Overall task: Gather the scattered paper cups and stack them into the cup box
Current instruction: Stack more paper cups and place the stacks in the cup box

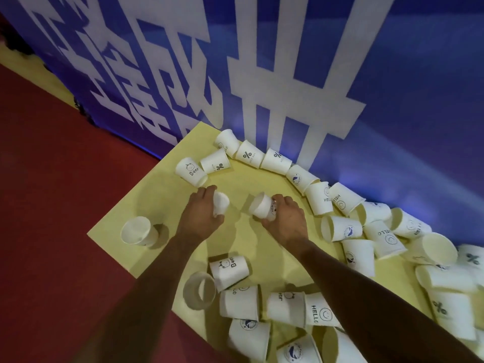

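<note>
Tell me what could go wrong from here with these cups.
The edge cup lies at the table rim beside the left forearm; drawing that arm back might knock it onto the red floor.
The left hand grips the left cup and the right hand the right cup; squeezing while nesting them could crush a rim.
No cup box is in view, so reaching for it blind may scatter cups.

Prints on these: the Bear cup (191, 171) says "Bear", the percent cup (248, 155) shows a big "%", and the HELLO cup (320, 310) reads "HELLO" by a smiley. The blue banner (419, 74) behind has huge white characters, too cropped to read.
</note>
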The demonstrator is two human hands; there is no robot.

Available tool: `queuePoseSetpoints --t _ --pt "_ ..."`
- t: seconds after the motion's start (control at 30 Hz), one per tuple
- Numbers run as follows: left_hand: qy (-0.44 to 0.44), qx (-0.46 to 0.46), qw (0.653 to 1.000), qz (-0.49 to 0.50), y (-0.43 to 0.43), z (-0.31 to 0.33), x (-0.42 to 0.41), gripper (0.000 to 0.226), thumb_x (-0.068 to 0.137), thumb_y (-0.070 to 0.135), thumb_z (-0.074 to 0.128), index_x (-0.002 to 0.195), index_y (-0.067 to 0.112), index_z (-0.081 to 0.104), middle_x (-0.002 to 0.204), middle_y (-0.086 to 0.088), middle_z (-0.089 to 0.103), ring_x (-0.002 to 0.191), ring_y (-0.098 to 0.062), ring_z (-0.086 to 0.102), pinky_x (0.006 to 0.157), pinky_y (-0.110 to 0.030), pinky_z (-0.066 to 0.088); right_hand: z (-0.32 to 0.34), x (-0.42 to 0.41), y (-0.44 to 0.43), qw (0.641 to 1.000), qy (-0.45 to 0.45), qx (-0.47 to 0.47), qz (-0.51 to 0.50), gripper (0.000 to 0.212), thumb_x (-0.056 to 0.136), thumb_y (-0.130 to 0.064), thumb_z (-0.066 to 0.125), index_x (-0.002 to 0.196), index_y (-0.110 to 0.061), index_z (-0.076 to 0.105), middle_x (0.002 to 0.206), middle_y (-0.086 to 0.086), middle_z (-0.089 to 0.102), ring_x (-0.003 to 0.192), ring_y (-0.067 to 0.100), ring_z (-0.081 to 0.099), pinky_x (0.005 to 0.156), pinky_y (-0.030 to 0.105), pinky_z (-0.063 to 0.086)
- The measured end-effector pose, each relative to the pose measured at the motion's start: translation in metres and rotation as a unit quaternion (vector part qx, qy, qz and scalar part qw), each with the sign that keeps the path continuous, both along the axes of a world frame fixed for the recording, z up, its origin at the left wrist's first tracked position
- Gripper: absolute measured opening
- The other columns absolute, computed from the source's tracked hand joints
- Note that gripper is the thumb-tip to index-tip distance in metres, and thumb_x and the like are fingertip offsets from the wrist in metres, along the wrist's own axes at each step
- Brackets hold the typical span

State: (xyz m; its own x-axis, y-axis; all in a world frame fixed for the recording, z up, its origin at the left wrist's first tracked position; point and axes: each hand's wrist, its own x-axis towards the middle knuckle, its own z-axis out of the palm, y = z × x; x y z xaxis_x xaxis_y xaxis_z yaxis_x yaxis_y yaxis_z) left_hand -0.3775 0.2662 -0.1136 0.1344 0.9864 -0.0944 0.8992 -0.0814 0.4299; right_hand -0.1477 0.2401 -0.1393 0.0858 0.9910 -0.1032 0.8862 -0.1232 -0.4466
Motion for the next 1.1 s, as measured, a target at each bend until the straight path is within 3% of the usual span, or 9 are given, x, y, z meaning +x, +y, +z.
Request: queuePoseSetpoints --t 0.1,0.27,0.4,0.53,0.7,0.93,1.1 --pt "-0.035 -0.003 0.999 -0.008 -0.012 0.013 0.029 0.079 0.074 0.030 0.077 0.141 0.012 0.039 0.128 -0.010 0.047 0.117 -0.030 0.047 0.097 -0.043 0.044 0.014 0.024 -0.018 0.997 0.045 0.000 -0.059 0.066 0.075 -0.049 0.080 0.127 -0.019 0.053 0.115 0.004 0.060 0.106 0.025 0.057 0.086 0.039 0.049" --pt "-0.052 0.002 0.996 -0.073 -0.040 0.039 0.089 0.077 0.070 0.037 0.080 0.136 0.011 0.048 0.119 -0.013 0.051 0.106 -0.034 0.055 0.091 -0.039 0.046 0.043 0.081 -0.065 0.988 0.087 0.016 -0.129 0.071 0.075 -0.046 0.081 0.133 -0.018 0.052 0.121 0.005 0.064 0.111 0.026 0.058 0.096 0.043 0.050" --pt "-0.055 -0.015 0.992 -0.111 -0.069 0.064 0.157 0.074 0.076 0.040 0.075 0.141 0.025 0.042 0.124 -0.006 0.048 0.112 -0.027 0.052 0.096 -0.036 0.044 0.067 0.143 -0.115 0.979 0.095 0.038 -0.179 0.070 0.073 -0.046 0.081 0.132 -0.018 0.056 0.117 0.004 0.066 0.108 0.027 0.060 0.092 0.042 0.051" --pt "-0.096 -0.027 0.983 -0.156 -0.109 0.085 0.231 0.059 0.076 0.040 0.075 0.126 0.026 0.046 0.115 -0.002 0.049 0.101 -0.023 0.055 0.080 -0.032 0.045 0.091 0.211 -0.175 0.964 0.118 0.072 -0.229 0.060 0.071 -0.043 0.083 0.121 -0.020 0.059 0.111 0.002 0.066 0.102 0.025 0.061 0.088 0.041 0.052" --pt "-0.125 -0.047 0.971 -0.198 -0.160 0.101 0.318 0.057 0.075 0.043 0.075 0.117 0.021 0.044 0.108 -0.003 0.056 0.097 -0.024 0.057 0.079 -0.034 0.046 0.122 0.294 -0.259 0.935 0.131 0.132 -0.301 0.052 0.070 -0.040 0.081 0.113 -0.022 0.058 0.107 -0.001 0.061 0.096 0.022 0.061 0.084 0.042 0.053" --pt "-0.102 -0.050 0.962 -0.247 -0.229 0.122 0.427 0.057 0.077 0.046 0.075 0.110 0.015 0.042 0.107 -0.002 0.057 0.093 -0.023 0.055 0.073 -0.031 0.041 0.142 0.389 -0.366 0.883 0.157 0.181 -0.404 0.060 0.071 -0.037 0.079 0.123 -0.023 0.052 0.111 -0.002 0.064 0.098 0.017 0.061 0.083 0.036 0.052" --pt "-0.120 -0.077 0.952 -0.269 -0.270 0.124 0.484 0.056 0.073 0.040 0.079 0.105 0.016 0.040 0.104 -0.003 0.057 0.090 -0.021 0.056 0.065 -0.031 0.037 0.134 0.436 -0.417 0.855 0.155 0.207 -0.449 0.064 0.071 -0.035 0.077 0.127 -0.027 0.047 0.119 -0.001 0.059 0.107 0.020 0.057 0.091 0.044 0.052"
